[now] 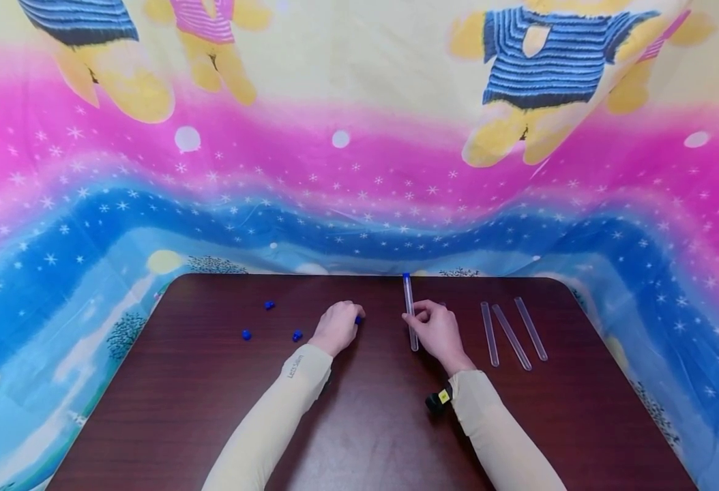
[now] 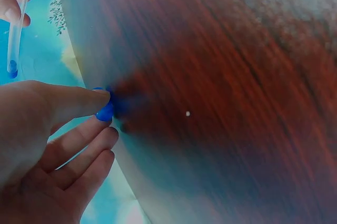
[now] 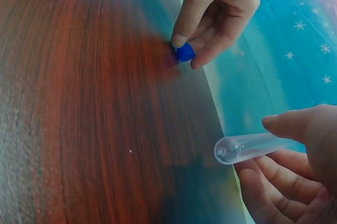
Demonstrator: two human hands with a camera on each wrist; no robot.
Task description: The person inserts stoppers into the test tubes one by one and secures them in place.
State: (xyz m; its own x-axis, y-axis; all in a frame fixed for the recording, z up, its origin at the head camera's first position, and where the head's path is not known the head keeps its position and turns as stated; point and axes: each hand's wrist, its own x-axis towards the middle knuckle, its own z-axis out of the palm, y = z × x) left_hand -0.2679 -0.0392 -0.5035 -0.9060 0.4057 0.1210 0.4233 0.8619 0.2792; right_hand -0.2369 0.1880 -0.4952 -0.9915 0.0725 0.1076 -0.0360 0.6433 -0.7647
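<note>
My left hand [image 1: 337, 326] pinches a small blue cap [image 3: 185, 52] between thumb and forefinger, close over the tabletop. The cap's blue also shows at the fingertips in the left wrist view, where the other fingers are loosely bent. To the right, my right hand [image 1: 438, 332] holds a clear plastic test tube [image 1: 410, 307] between thumb and fingers. A blue cap [image 1: 406, 275] sits on the tube's far end, and its rounded bottom points toward me. In the right wrist view the closed end of the tube [image 3: 229, 150] sticks out past the thumb.
Loose blue caps [image 1: 297, 335] lie on the dark wooden table [image 1: 359, 423] left of my left hand. Several clear tubes [image 1: 511, 337] lie to the right of my right hand. A patterned cloth [image 1: 359, 184] hangs behind the table's far edge.
</note>
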